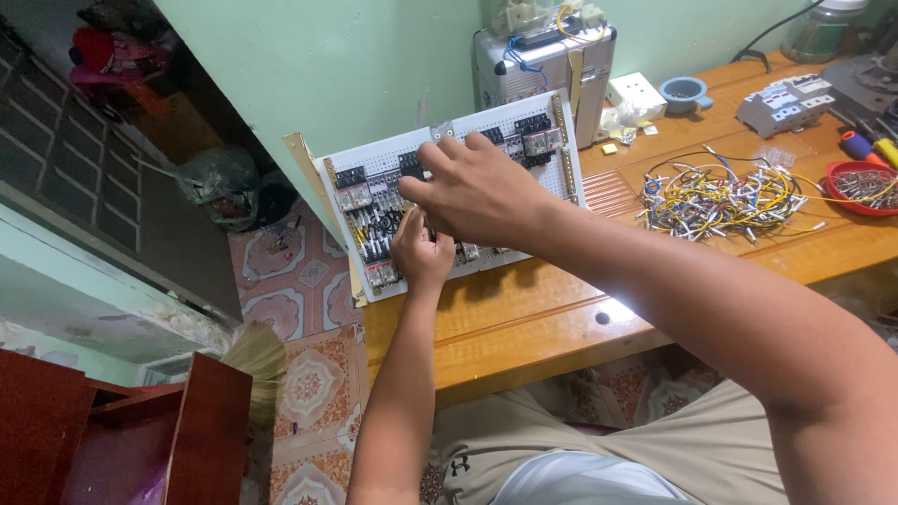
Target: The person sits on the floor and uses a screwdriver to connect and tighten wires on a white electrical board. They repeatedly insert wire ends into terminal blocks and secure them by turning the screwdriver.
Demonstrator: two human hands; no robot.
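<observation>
A white perforated panel stands tilted on the wooden table, carrying black and grey relay blocks and yellow and black wiring. My left hand is closed low on the panel's middle, fingers curled among the wires; what it grips is hidden. My right hand lies over the panel's centre, fingers spread and bent, thumb and fingertips touching the components near the top row. It covers much of the panel's middle.
A pile of short coloured wires lies right of the panel. A red dish of small metal parts, grey terminal blocks, a blue cup and a metal case sit further back. Tiled floor and a red cabinet are at left.
</observation>
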